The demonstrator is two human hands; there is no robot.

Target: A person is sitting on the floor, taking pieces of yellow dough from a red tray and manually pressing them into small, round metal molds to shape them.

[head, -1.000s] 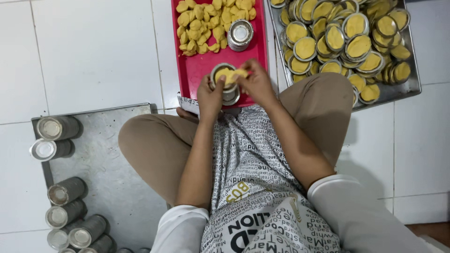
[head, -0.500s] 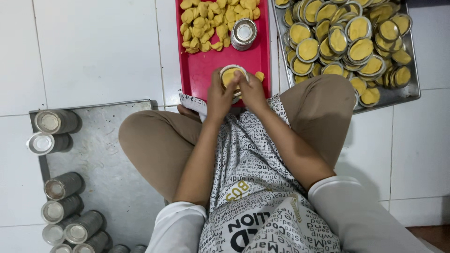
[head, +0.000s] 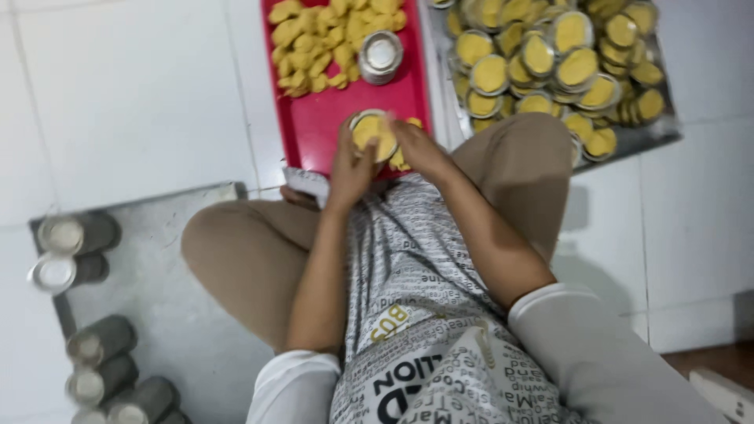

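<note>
White short sleeves (head: 294, 386); grey apron (head: 416, 314) with black-and-white lettering print; tan trousers (head: 243, 251); bare forearms.

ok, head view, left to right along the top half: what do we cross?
Stacked metal cups lying on a grey tray → red tray with loose yellow pieces → steel tray packed with filled tins.

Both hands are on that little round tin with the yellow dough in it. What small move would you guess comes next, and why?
Probably one more press with the fingertips to seat the dough. The left hand cups the small tin over the red tray while the right hand rests at its edge, and the yellow dough fills the tin. The picture is blurred, so whether the dough already lies flat cannot be told.
</note>
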